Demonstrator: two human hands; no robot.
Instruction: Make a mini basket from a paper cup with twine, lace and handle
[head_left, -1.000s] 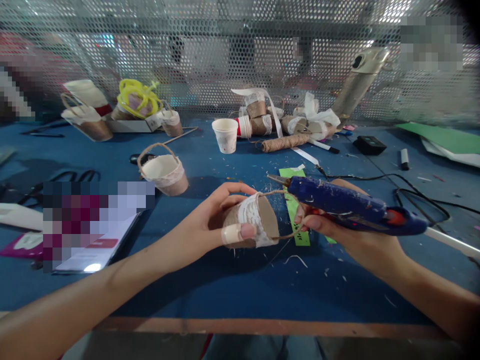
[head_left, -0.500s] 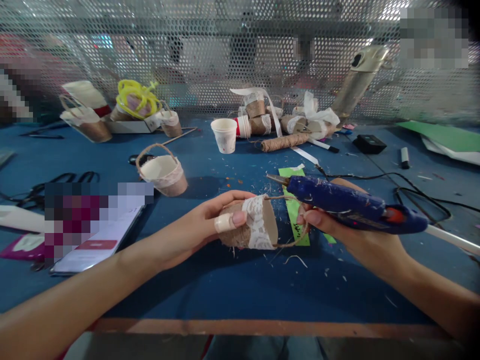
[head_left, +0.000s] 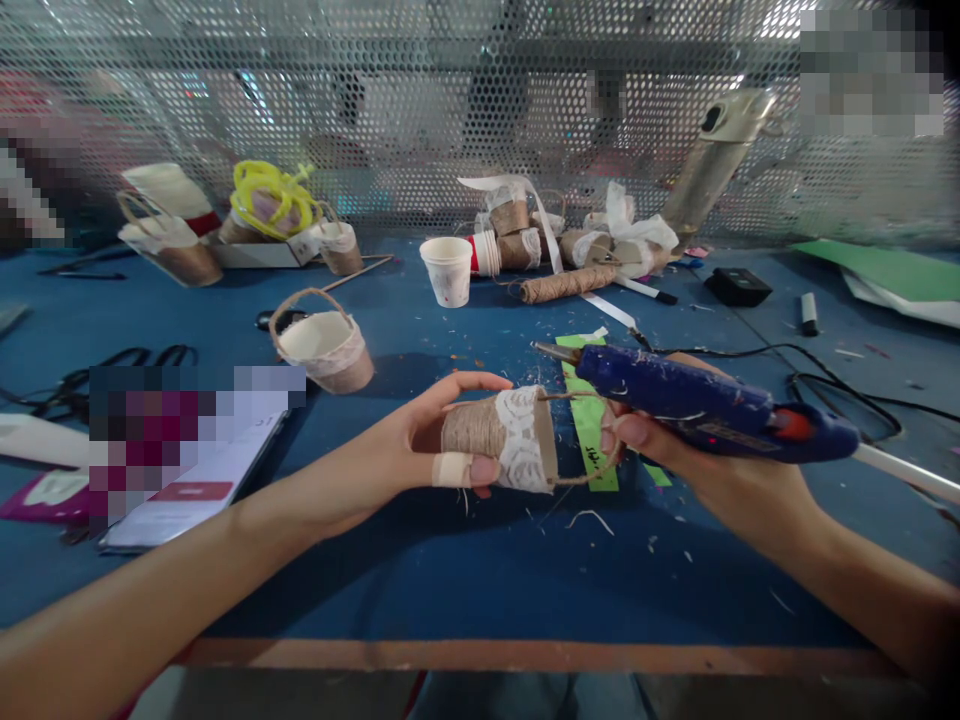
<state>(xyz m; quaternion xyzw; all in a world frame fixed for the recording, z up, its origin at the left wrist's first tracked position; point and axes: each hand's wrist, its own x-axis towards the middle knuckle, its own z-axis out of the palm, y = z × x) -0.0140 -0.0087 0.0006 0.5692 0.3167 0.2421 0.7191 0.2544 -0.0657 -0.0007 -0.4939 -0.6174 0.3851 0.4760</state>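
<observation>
A small cup wrapped in brown twine [head_left: 474,430], with a band of white lace [head_left: 523,445] near its rim, lies sideways in my left hand [head_left: 420,440]. The fingers curl round the cup, and the thumb wears a bandage. A thin twine handle [head_left: 577,481] loops from the cup's rim towards the right. My right hand [head_left: 697,480] grips a blue hot glue gun [head_left: 675,390] and pinches the end of that loop between its fingertips. The gun's nozzle points left, above the cup's rim. A white glue stick [head_left: 907,474] sticks out of its back.
A finished-looking twine basket [head_left: 346,365] stands to the left. Behind are a white paper cup [head_left: 448,275], a twine roll [head_left: 568,284] and several wrapped cups. Green paper strips [head_left: 600,470] lie beneath the handle. A phone-like slab [head_left: 202,485] is at left; a black cord [head_left: 772,350] runs right.
My left hand has rolled the cup, so its twine side shows more and its open mouth less. The thumb sits lower on it. My right hand has barely moved.
</observation>
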